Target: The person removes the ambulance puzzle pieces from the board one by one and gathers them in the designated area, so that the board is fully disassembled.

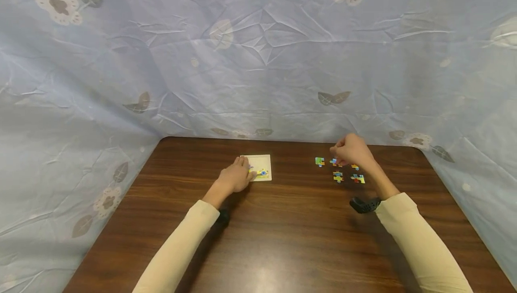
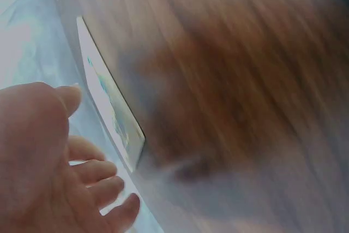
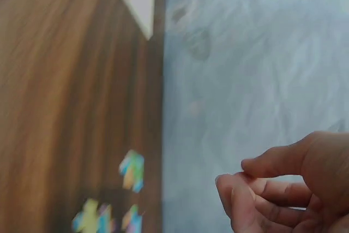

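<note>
My left hand (image 1: 235,176) rests at the left side of a small pale puzzle board (image 1: 264,159), fingers extended over its edge. Some puzzle pieces (image 1: 262,173) with yellow and blue print lie in the board's lower part. In the left wrist view the board (image 2: 112,110) is seen edge-on beyond the fingers. My right hand (image 1: 352,150) hovers above loose jigsaw pieces on the table, partly covering one piece (image 1: 334,162). In the right wrist view this hand (image 3: 283,189) has its fingers curled and its thumb against the index finger; nothing shows between them.
More loose pieces lie around the right hand: a green one (image 1: 319,161) to its left, a yellow-blue one (image 1: 338,177) below and another (image 1: 357,178) beside that. The brown wooden table (image 1: 282,221) ends at a grey-blue floral curtain (image 1: 258,95).
</note>
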A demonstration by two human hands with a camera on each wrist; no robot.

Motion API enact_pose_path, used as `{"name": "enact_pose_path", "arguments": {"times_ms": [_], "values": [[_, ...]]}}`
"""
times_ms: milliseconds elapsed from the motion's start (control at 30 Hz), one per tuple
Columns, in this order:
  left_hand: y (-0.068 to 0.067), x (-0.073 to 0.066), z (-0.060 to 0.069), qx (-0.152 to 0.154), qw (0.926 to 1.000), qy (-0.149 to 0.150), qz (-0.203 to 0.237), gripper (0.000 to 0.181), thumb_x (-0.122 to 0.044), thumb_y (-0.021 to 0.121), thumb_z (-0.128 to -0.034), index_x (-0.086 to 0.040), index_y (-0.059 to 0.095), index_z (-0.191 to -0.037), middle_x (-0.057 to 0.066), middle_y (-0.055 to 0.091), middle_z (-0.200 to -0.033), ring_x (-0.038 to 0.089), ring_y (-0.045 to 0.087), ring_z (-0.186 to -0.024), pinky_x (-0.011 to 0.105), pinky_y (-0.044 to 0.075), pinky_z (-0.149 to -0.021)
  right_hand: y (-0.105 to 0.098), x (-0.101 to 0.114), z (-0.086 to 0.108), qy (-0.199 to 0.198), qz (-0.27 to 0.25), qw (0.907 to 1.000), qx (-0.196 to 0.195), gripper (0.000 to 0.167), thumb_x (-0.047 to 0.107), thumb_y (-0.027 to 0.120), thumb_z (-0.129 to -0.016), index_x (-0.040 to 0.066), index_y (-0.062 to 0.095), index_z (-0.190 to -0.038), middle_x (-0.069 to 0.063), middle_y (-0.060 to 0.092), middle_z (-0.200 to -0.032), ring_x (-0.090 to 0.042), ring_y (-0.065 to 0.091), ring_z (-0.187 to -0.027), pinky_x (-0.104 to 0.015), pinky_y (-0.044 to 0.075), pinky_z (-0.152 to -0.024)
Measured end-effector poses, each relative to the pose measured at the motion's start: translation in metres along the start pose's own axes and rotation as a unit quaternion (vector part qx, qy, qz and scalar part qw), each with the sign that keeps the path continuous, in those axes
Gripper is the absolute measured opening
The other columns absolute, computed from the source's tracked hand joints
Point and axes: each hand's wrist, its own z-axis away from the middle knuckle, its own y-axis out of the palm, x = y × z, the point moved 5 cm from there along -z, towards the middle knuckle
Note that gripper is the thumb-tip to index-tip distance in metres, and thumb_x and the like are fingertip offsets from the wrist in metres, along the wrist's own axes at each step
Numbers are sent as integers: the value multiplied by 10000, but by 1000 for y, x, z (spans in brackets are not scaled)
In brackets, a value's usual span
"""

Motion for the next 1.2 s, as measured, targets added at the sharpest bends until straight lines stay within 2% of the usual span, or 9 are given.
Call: {"name": "enact_pose_path", "arguments": {"times_ms": [233,333,400,533,667,767,900,1033,1200], "values": [[-3,22,1,-269,9993,237,76,794,-513,352,-1134,44,149,-1661,243,113,-1759,392,119,-1655,536,177,-1356,22,55,-13,-830,75,9964,176,244,223,672,-1029,18,798,-986,-127,793,-839,-118,711,-657,-269,570,-569],[-3,29,2,-274,9989,383,60,798,-521,364,-1129,31,154,-1665,233,94,-1766,390,103,-1658,542,168,-1357,42,75,-21,-1225,245,9914,385,220,240,678,-1027,65,810,-1010,-84,801,-860,-135,705,-678,-263,524,-563],[-2,32,3,-240,9986,452,127,798,-515,374,-1129,30,150,-1666,230,82,-1768,392,95,-1658,551,167,-1355,59,86,-28,-1439,304,9874,591,209,243,684,-1024,78,810,-1008,-69,804,-879,-211,737,-729,-272,541,-599],[2,34,4,-149,9983,508,252,802,-516,373,-1129,11,115,-1675,210,54,-1775,384,71,-1662,560,162,-1353,93,103,-41,-1720,352,9803,905,199,218,687,-1024,57,804,-1029,-128,811,-927,-279,758,-810,-274,560,-659],[8,36,4,-44,9981,494,359,806,-527,361,-1128,-17,77,-1684,183,22,-1783,368,33,-1667,569,152,-1353,127,112,-50,-1831,239,9767,1093,208,203,675,-1031,36,797,-1055,-160,802,-973,-201,668,-724,-264,518,-645],[10,38,3,-17,9983,484,334,793,-521,347,-1133,-23,76,-1686,174,23,-1785,364,31,-1668,575,164,-1350,150,117,-55,-1884,190,9751,1150,191,189,676,-1029,41,795,-1051,-139,805,-1012,-161,674,-735,-270,571,-685],[11,38,2,-39,9983,526,242,766,-498,335,-1140,-14,95,-1684,178,45,-1783,369,56,-1665,579,176,-1347,176,121,-61,-1907,203,9760,1032,151,156,699,-1013,36,787,-1030,-125,805,-1046,-203,750,-801,-334,652,-784],[11,38,1,14,9983,550,183,750,-485,334,-1144,-17,106,-1683,178,56,-1782,369,74,-1664,577,161,-1351,195,120,-67,-1868,318,9784,830,169,160,713,-1002,17,774,-1070,-122,799,-1078,-180,739,-856,-362,653,-867],[11,37,4,181,9987,477,50,730,-477,300,-1150,-39,75,-1689,157,23,-1786,348,63,-1668,562,125,-1361,211,117,-73,-1826,359,9793,790,227,160,691,-999,-9,747,-1141,-144,786,-1097,-221,742,-873,-376,654,-878]]}}
